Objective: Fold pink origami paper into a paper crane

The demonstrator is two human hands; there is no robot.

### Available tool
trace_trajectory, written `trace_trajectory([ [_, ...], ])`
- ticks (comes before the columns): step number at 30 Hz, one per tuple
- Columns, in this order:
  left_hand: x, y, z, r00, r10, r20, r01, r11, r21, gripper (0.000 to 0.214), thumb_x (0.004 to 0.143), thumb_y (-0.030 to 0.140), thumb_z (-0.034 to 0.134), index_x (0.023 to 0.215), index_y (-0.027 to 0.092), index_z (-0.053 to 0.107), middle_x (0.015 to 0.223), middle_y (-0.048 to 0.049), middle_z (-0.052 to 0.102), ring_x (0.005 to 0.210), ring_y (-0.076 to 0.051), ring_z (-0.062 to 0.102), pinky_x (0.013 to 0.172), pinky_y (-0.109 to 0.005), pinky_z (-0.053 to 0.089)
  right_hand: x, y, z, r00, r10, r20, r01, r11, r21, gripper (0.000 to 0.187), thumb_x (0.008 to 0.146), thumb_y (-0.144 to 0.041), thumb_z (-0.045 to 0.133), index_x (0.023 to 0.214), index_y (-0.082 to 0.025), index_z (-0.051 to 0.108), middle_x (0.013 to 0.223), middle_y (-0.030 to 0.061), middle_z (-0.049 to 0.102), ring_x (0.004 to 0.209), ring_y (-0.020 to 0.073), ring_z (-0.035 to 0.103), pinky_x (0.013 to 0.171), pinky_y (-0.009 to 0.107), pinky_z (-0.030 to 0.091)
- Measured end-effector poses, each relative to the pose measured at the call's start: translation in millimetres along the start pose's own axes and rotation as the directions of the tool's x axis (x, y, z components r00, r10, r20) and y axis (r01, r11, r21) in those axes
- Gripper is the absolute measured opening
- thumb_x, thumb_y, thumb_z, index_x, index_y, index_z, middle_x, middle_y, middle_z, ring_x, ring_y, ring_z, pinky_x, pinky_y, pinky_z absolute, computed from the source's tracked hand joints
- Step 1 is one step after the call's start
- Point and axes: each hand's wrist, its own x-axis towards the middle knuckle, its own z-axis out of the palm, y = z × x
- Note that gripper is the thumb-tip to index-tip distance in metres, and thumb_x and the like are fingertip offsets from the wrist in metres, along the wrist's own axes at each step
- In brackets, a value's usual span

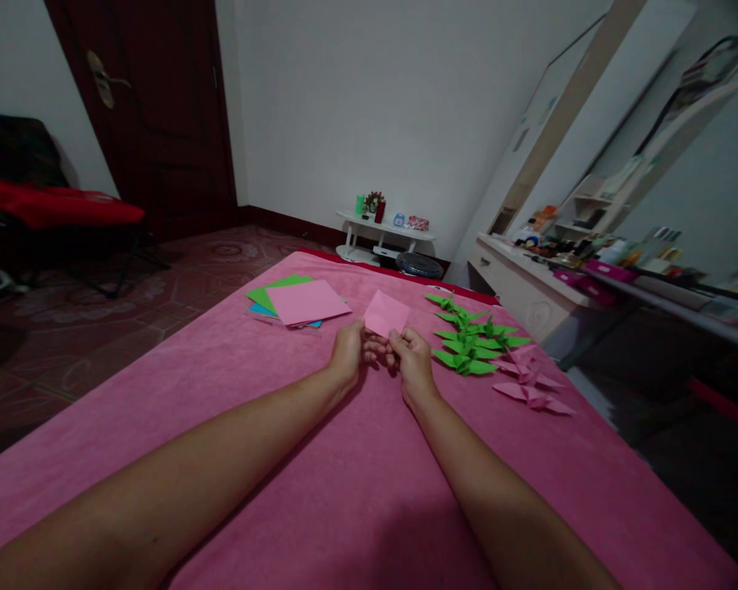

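Observation:
A small pink paper square [386, 313] stands tilted up over the pink cloth [357, 492], pinched at its near edge by both hands. My left hand [348, 351] grips its left side and my right hand [412, 354] its right side, fingers curled and touching each other. To the left lies a stack of paper sheets [298, 301], pink on top with green and blue beneath. On the right sit several folded green paper cranes [467, 340] and a few pink paper cranes [529, 383].
A white low shelf [384, 229] with small items stands at the far wall. A dressing table [529, 283] crowded with bottles is at the right. A dark door [160, 106] and a red chair [55, 209] are at the left.

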Motion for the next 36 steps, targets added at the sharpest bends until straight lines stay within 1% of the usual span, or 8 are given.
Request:
trace_trajectory([
  [3,-1,10,-0.6,1.000,0.008,0.023,-0.008,1.000,-0.020,0.048,0.079,0.054,0.042,0.080,0.010,0.060,0.057,-0.0066,0.062,0.043,-0.013,0.056,0.036,-0.019,0.037,2,0,-6,0.999,-0.022,0.038,0.023,1.000,-0.017,0.032,0.077,-0.041,0.060,0.061,-0.019,0.044,0.040,-0.0082,0.045,0.030,0.0043,0.033,0.031,0.016,0.023],
  [5,-1,15,-2.3,0.998,0.045,0.043,-0.046,0.999,0.017,0.046,0.069,0.055,0.059,0.082,0.011,0.061,0.064,-0.0074,0.065,0.046,-0.013,0.057,0.038,-0.020,0.039,3,0,-10,0.993,-0.020,0.119,0.025,0.999,-0.041,0.030,0.076,-0.040,0.061,0.062,-0.018,0.046,0.043,-0.0076,0.048,0.032,0.0048,0.036,0.031,0.016,0.026],
  [9,4,17,-8.0,0.983,0.160,0.092,-0.171,0.978,0.116,0.037,0.048,0.029,0.081,0.073,0.010,0.062,0.067,-0.0061,0.066,0.053,-0.013,0.057,0.050,-0.024,0.045,2,0,-11,0.974,0.015,0.226,0.004,0.997,-0.082,0.029,0.076,-0.038,0.062,0.062,-0.019,0.045,0.045,-0.0067,0.051,0.032,0.0059,0.040,0.031,0.017,0.029],
  [17,10,14,-12.9,0.969,0.231,0.087,-0.245,0.942,0.230,0.030,0.054,0.034,0.077,0.062,0.009,0.062,0.059,-0.0031,0.062,0.050,-0.011,0.053,0.049,-0.023,0.040,2,-5,-13,0.987,-0.046,0.156,0.065,0.991,-0.115,0.027,0.076,-0.040,0.062,0.067,-0.018,0.049,0.041,-0.0076,0.048,0.032,0.0052,0.036,0.032,0.016,0.027],
  [24,15,20,-16.5,0.961,0.273,0.054,-0.274,0.898,0.344,0.029,0.051,0.033,0.077,0.062,0.011,0.061,0.053,-0.0008,0.058,0.045,-0.009,0.047,0.044,-0.021,0.032,5,-8,-16,0.992,0.026,0.122,-0.013,0.994,-0.105,0.028,0.074,-0.043,0.062,0.068,-0.018,0.050,0.044,-0.0078,0.045,0.034,0.0058,0.034,0.034,0.017,0.025],
  [29,9,24,-12.4,0.976,0.177,0.129,-0.218,0.852,0.476,0.032,0.067,0.037,0.063,0.049,0.013,0.053,0.043,0.0019,0.047,0.039,-0.006,0.038,0.042,-0.020,0.026,17,-4,-26,0.998,-0.057,-0.009,0.056,0.995,-0.087,0.028,0.070,-0.039,0.064,0.063,-0.017,0.048,0.052,-0.0067,0.041,0.045,0.0062,0.034,0.043,0.018,0.026],
  [33,7,41,-7.2,0.978,0.018,0.209,-0.135,0.816,0.562,0.030,0.066,0.031,0.064,0.045,0.011,0.055,0.040,-0.0022,0.051,0.036,-0.008,0.042,0.040,-0.021,0.026,26,-2,-39,0.999,-0.022,0.024,0.026,0.987,-0.157,0.030,0.071,-0.041,0.061,0.059,-0.017,0.048,0.052,-0.0054,0.041,0.047,0.0073,0.035,0.045,0.020,0.026],
  [36,6,55,-9.8,0.951,-0.154,0.267,-0.082,0.708,0.702,0.026,0.060,0.027,0.069,0.045,0.010,0.058,0.041,-0.0030,0.054,0.037,-0.009,0.045,0.040,-0.021,0.028,26,1,-43,0.992,0.054,0.115,-0.027,0.975,-0.221,0.033,0.071,-0.045,0.059,0.057,-0.016,0.050,0.048,-0.0041,0.045,0.043,0.0085,0.036,0.043,0.021,0.026],
])
